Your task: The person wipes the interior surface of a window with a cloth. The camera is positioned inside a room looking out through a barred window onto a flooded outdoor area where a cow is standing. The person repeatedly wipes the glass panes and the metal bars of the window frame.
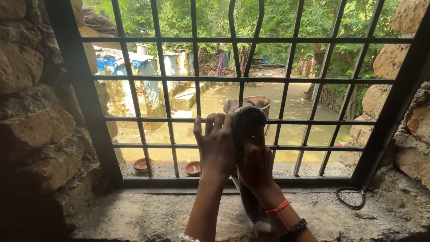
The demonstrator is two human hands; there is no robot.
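Observation:
A dark shoe-like object [247,130] is held up in front of a barred window. My right hand [254,163] grips its middle from behind; the wrist wears a red thread and a dark bead band. My left hand [217,145] lies flat against its left side with fingers stretched upward, a pale bead bracelet on that wrist. The object's lower end [260,219] hangs down near the sill.
Black iron window bars [166,80] stand close behind the hands. A rough concrete sill [134,215] runs below, with a dark ring [350,198] at its right. Two small clay bowls [192,168] sit outside. Stone walls [31,112] flank both sides.

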